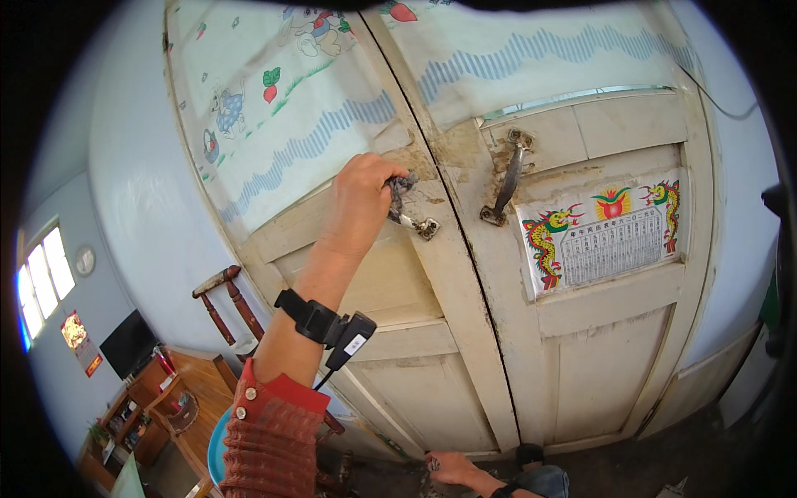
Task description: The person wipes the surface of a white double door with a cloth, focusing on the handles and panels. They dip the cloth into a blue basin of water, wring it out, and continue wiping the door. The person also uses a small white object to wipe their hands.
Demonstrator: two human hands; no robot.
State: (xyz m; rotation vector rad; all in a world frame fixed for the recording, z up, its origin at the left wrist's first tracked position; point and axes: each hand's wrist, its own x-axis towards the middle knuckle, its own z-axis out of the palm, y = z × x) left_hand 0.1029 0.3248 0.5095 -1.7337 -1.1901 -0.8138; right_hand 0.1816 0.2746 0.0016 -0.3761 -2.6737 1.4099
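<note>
My left hand [364, 196], in from the lower left, grips a crumpled grey cloth [401, 182] against the upper part of the metal pull handle on the left door leaf [464, 267]. The lower end of that handle [427, 228] shows bare, with worn paint around it. A dark metal handle [512, 177] on the right door leaf [523, 324] has neither hand on it. Low at the bottom, my right hand [457, 468] is closed around a small greyish crumpled piece [432, 463], perhaps cloth. It is near the foot of the doors.
Printed plastic sheeting [299, 118] covers the upper door panels. A paper calendar with dragons [601, 233] is stuck on the right leaf. To the left stand a dark wooden chair [233, 299], a blue basin [218, 448], wooden furniture [202, 380] and a black screen [131, 342].
</note>
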